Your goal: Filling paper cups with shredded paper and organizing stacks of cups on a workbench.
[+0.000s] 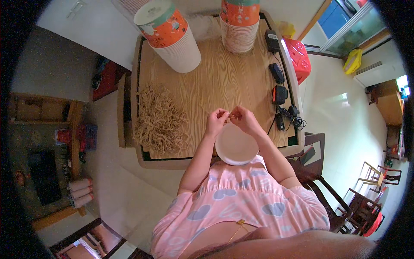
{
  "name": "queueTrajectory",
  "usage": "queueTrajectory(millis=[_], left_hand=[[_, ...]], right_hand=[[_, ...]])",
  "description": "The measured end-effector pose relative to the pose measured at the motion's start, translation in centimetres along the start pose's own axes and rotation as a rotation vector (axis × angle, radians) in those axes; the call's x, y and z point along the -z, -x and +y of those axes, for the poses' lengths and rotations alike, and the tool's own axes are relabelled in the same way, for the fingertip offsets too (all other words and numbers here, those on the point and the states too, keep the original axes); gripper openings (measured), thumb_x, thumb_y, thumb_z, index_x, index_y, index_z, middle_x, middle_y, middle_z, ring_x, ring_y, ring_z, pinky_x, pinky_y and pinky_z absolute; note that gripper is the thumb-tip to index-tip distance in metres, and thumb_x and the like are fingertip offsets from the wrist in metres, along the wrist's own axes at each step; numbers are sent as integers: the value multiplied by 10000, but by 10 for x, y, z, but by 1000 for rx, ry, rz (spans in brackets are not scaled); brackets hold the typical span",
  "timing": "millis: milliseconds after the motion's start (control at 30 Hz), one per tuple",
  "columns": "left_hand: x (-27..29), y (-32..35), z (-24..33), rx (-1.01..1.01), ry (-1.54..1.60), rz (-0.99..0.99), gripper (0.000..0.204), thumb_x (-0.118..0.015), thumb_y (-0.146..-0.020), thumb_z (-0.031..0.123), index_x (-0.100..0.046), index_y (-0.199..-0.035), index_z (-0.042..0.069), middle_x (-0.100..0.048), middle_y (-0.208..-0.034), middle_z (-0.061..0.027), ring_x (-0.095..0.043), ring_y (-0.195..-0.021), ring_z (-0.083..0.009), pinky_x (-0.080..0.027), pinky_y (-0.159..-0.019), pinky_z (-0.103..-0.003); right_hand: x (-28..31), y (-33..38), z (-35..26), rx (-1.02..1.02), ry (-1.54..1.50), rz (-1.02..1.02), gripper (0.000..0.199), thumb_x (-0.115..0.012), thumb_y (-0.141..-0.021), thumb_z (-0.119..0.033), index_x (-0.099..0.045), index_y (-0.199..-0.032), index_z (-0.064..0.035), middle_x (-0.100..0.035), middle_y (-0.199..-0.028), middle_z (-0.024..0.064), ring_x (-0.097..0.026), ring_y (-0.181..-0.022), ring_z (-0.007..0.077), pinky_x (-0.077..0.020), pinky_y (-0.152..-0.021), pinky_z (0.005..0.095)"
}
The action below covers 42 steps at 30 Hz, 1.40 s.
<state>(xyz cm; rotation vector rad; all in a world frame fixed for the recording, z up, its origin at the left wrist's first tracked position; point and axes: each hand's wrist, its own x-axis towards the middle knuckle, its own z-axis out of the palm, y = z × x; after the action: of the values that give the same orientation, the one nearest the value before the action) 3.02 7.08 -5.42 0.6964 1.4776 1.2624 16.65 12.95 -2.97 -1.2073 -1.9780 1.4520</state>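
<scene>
Small brown bit (232, 116) pinched by white tub (236, 144)

L hand (217, 123) & R hand (244, 121) grip bit w/ fingertips; tub btwn forearms at near edge of desk (211, 82). Tangled twine (158, 121) L; black adapters (280, 95) R; stacked tubs (179, 52) crowd far end; red stool (298, 60) past R edge.

I appear to be in a home: brown wood-grain table (211, 82) at centre, dark-brown wooden armchair (316, 164) at lower right, red plastic stool (298, 59) at upper right, glossy pale floor (332, 116) at right.
</scene>
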Motion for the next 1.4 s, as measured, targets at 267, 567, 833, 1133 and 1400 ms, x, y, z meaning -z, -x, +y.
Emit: queueTrajectory(millis=[267,567,833,1133,1400], left_hand=[[6,-4,-12,45,147,-31,81,-597,-805,134,-586,-810,55,-593,-722,8,-506,-605,-56,-418,-552,-205],[2,4,6,98,120,-62,164,-607,-805,132,-615,-941,42,-618,-797,-3,-523,-650,-60,-423,-595,-198],[1,3,0,-19,61,-74,141,-610,-798,120,-626,-916,44,-621,-823,-5,-536,-693,-60,-427,-609,-195],[-4,-6,-2,-19,5,60,73,-561,-824,89,-590,-815,23,-607,-728,-9,-519,-622,-68,-405,-555,-212],[-3,-14,-16,-50,18,95,65,-567,-816,108,-565,-767,65,-521,-661,27,-446,-573,-66,-365,-528,-209]], right_hand=[[1,1,6,-40,-5,-2,81,-596,-741,-56,-552,-777,1,-557,-641,40,-478,-594,78,-430,-551,247],[4,3,-3,-7,88,9,121,-624,-734,-161,-585,-758,-49,-600,-675,127,-586,-602,244,-453,-553,340],[2,3,-1,91,89,51,102,-604,-757,-118,-584,-796,-25,-484,-553,61,-434,-507,101,-373,-468,269],[6,3,-12,-37,183,-2,119,-549,-774,-115,-626,-865,-123,-598,-682,136,-589,-621,289,-460,-563,376],[2,0,-4,66,144,39,172,-519,-764,-73,-621,-893,-123,-603,-746,153,-587,-685,320,-459,-602,391]])
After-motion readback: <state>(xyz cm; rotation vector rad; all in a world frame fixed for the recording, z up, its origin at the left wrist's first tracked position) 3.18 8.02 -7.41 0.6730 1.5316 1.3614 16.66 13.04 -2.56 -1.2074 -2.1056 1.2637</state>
